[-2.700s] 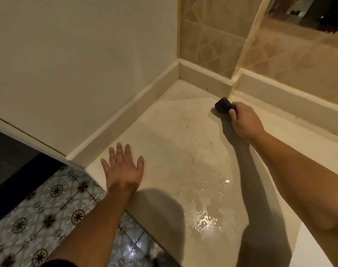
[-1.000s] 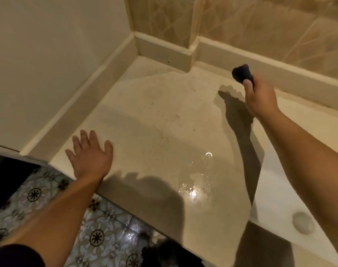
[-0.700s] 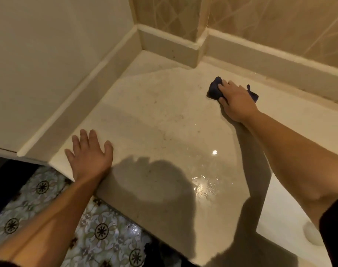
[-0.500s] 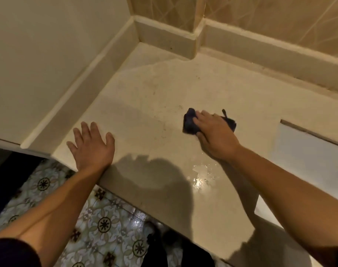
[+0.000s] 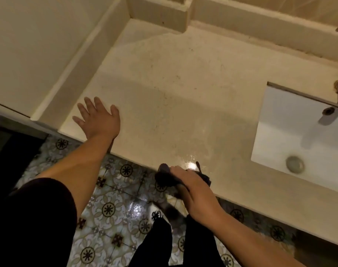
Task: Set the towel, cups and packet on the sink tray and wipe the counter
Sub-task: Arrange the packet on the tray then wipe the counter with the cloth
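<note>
Wiping at the counter (image 5: pixel 183 83) edge, a dark cloth (image 5: pixel 165 177) is gripped in the closed right hand (image 5: pixel 195 191); water could be dragged onto the floor (image 5: pixel 110 205) below it. The left hand (image 5: pixel 98 120) is pressed flat, open and empty. Right of the hand, the sink (image 5: pixel 299 143) holds nothing

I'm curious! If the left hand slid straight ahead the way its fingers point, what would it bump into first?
Probably the raised ledge along the wall: the left hand lies flat on the counter, fingers aimed toward it, nothing between.
</note>
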